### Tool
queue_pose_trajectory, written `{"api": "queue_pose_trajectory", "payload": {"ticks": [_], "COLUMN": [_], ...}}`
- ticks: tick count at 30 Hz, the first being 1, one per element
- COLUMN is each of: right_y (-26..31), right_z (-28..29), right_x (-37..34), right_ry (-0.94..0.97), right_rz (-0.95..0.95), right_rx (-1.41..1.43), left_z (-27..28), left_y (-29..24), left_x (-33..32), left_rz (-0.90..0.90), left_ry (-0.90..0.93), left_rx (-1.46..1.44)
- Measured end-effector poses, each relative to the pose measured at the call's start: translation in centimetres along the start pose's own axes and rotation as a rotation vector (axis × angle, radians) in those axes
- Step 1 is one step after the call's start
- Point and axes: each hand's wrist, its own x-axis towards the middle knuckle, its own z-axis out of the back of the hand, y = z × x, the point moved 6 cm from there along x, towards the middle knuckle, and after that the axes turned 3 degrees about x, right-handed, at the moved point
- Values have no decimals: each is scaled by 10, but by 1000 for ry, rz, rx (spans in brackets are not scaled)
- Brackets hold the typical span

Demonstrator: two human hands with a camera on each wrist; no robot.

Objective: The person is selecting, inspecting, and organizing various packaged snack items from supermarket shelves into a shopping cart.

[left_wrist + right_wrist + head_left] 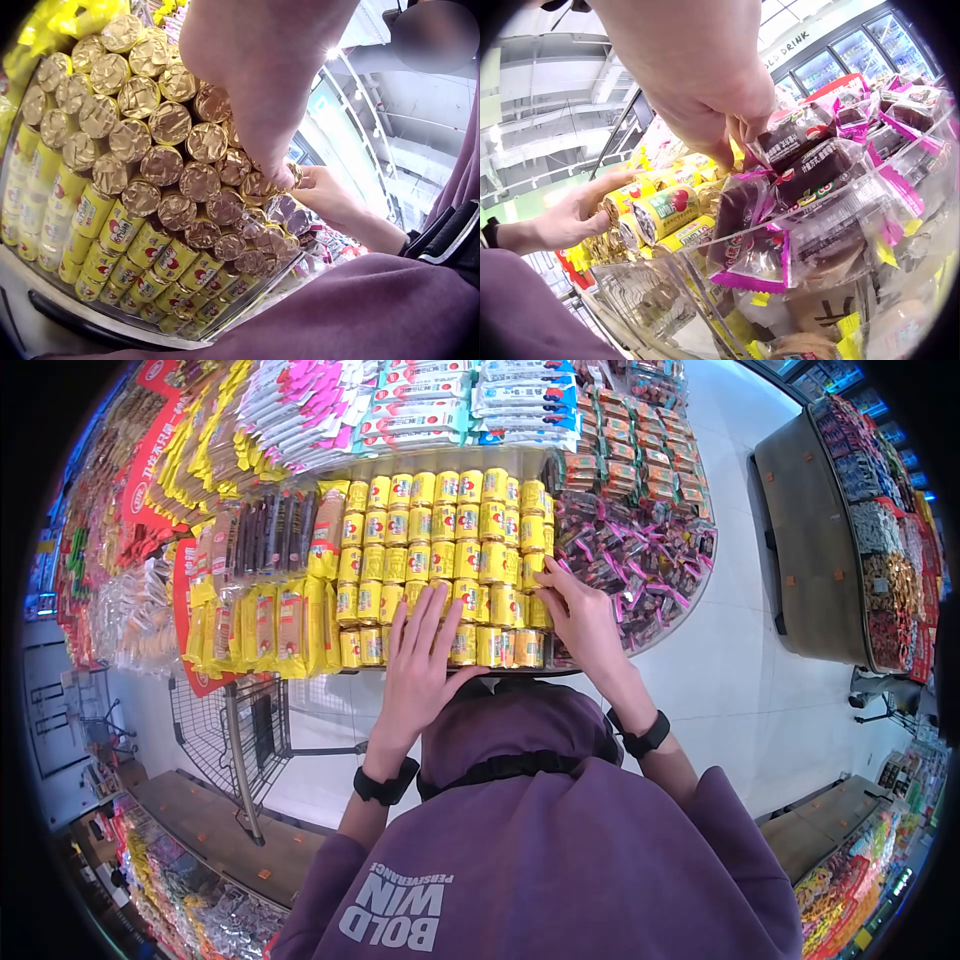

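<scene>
Rows of small yellow rolls point(420, 525) with a red fruit picture fill a clear-walled bin in the head view. Their crumpled gold foil ends point(171, 122) face the left wrist camera. My left hand point(418, 665) lies over the front rows, fingers straight and spread across the rolls. At the right side of the stack, my right hand point(585, 622) has its fingers bent and pinches a yellow roll at the edge. In the right wrist view its fingertips are partly hidden behind dark packets point(802, 142), which lie in the neighbouring bin.
Yellow-wrapped packs point(275, 625) stand left of the rolls, and white-and-blue packets point(525, 405) lie behind them. A clear bin wall point(840, 195) runs along the front. A wire shopping cart point(230, 735) stands at the left. Another display counter point(810, 540) is across the aisle.
</scene>
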Motion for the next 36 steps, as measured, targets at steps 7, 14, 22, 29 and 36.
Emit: {"api": "queue_pose_trajectory", "payload": {"ticks": [7, 14, 22, 29, 36], "right_y": [3, 18, 13, 14, 32], "right_z": [-1, 8, -29, -34, -14], "right_x": [2, 4, 22, 22, 12], "right_ry": [37, -5, 122, 185, 160], "right_rz": [-57, -35, -154, -142, -113], "right_rx": [0, 4, 144, 128, 175], "left_z": [2, 3, 2, -1, 0], "left_y": [-1, -1, 0, 1, 1], "left_x": [1, 0, 0, -1, 0], "left_rz": [10, 11, 6, 2, 3], "left_ry": [-10, -7, -14, -14, -23], "left_rx": [-12, -10, -17, -11, -20]}}
